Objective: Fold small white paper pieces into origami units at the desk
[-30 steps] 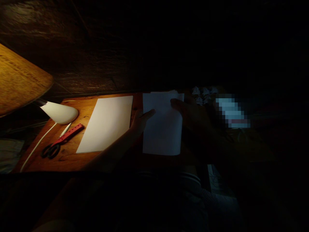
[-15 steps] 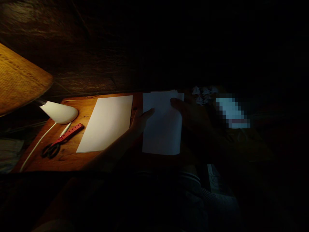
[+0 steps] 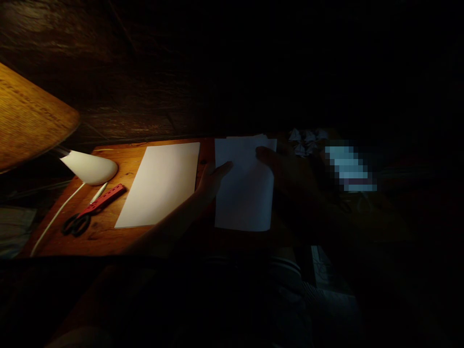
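Observation:
A white sheet of paper (image 3: 243,198) is held up in front of me, over the dark middle of the table. My left hand (image 3: 212,180) grips its left edge, thumb on the near face and fingers hidden behind. On the upper right edge, my right hand (image 3: 277,164) pinches the same sheet, its thumb on the face and the other fingers lost in shadow. The tip of another white paper (image 3: 250,137) shows behind the sheet's top edge. Left of the hands, a stack of white paper (image 3: 163,183) lies flat under the lamp light.
Scissors with black handles (image 3: 78,224), their blades in a red patterned cover (image 3: 107,199), lie at the left by a white pen-like stick (image 3: 97,193). Beyond them stands a white lamp base (image 3: 90,167) with a shade (image 3: 32,116). Several folded paper pieces (image 3: 306,140) and a pixelated bright rectangle (image 3: 350,169) are right.
Almost nothing differs. Both hands keep their hold on the sheet, and the whole view has shifted very slightly.

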Motion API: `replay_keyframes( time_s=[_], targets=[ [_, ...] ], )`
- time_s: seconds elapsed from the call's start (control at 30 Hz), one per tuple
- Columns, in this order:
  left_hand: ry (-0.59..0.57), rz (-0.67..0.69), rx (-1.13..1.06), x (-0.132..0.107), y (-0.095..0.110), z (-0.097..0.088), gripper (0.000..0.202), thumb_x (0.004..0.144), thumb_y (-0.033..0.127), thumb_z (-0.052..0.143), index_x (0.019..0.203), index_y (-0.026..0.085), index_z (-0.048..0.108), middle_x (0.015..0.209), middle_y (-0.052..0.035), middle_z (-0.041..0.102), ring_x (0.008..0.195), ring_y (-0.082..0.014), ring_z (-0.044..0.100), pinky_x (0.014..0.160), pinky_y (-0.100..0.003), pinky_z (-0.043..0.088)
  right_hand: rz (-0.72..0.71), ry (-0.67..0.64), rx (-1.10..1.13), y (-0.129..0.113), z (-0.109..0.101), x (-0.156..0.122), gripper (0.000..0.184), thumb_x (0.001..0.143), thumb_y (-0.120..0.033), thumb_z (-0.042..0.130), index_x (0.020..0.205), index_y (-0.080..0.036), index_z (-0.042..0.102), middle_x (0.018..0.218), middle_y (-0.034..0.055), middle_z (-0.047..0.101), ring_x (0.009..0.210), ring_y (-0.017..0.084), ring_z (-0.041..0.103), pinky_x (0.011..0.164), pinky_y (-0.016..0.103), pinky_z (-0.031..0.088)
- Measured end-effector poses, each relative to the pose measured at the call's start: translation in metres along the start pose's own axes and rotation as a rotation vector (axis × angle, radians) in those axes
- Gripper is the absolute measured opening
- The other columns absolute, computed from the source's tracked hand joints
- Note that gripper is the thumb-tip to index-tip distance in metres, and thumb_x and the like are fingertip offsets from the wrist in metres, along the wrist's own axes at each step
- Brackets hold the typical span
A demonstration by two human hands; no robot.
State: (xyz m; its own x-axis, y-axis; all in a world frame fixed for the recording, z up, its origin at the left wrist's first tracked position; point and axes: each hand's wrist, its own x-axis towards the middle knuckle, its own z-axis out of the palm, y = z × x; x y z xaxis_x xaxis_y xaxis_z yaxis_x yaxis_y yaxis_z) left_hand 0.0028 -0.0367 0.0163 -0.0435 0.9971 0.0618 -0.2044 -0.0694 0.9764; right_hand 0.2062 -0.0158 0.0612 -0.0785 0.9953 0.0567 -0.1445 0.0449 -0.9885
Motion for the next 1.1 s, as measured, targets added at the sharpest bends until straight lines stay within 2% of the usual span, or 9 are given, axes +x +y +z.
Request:
replay_keyframes(
  time_s=[0.37, 0.7, 0.93, 1.1],
  targets=[
    [0.035, 0.032, 0.053, -0.0006, 0.0011, 0.0028, 0.046, 0.072, 0.055, 0.094, 0.096, 0.020, 0.079, 0.097, -0.0107, 0.082, 0.105, -0.0368, 0.078, 0.087, -0.047, 0.067, 0.004, 0.014, 0.010, 0.0014, 0.0039, 0.0017, 0.023, 0.074, -0.041, 0.079, 0.082, -0.023, 0.068, 0.083, 0.0027, 0.069, 0.075, 0.018, 0.060, 0.067, 0.033, 0.050],
    [0.008, 0.013, 0.026, -0.0001, 0.0021, 0.0024, 0.046, 0.075, 0.054, 0.092, 0.099, 0.018, 0.078, 0.099, -0.0112, 0.083, 0.104, -0.0370, 0.080, 0.087, -0.048, 0.067, -0.011, 0.006, 0.008, 0.0009, 0.0026, 0.0010, 0.019, 0.075, -0.038, 0.077, 0.082, -0.023, 0.068, 0.083, 0.0023, 0.067, 0.074, 0.017, 0.060, 0.068, 0.033, 0.051],
    [0.011, -0.023, 0.016, -0.0005, 0.0006, 0.0006, 0.048, 0.073, 0.056, 0.094, 0.099, 0.019, 0.079, 0.095, -0.0108, 0.083, 0.101, -0.0366, 0.080, 0.085, -0.047, 0.069, 0.003, 0.033, -0.024, -0.0033, 0.0029, -0.0003, 0.019, 0.074, -0.038, 0.076, 0.080, -0.023, 0.066, 0.081, 0.0018, 0.067, 0.076, 0.018, 0.059, 0.067, 0.032, 0.051],
    [0.017, -0.043, 0.027, 0.0001, -0.0011, 0.0001, 0.046, 0.073, 0.057, 0.094, 0.094, 0.019, 0.079, 0.089, -0.0093, 0.082, 0.095, -0.0355, 0.081, 0.081, -0.046, 0.069, 0.020, 0.008, -0.035, -0.0004, 0.0012, 0.0024, 0.020, 0.073, -0.040, 0.076, 0.079, -0.024, 0.065, 0.078, 0.0011, 0.064, 0.072, 0.017, 0.058, 0.065, 0.032, 0.050]
  ],
)
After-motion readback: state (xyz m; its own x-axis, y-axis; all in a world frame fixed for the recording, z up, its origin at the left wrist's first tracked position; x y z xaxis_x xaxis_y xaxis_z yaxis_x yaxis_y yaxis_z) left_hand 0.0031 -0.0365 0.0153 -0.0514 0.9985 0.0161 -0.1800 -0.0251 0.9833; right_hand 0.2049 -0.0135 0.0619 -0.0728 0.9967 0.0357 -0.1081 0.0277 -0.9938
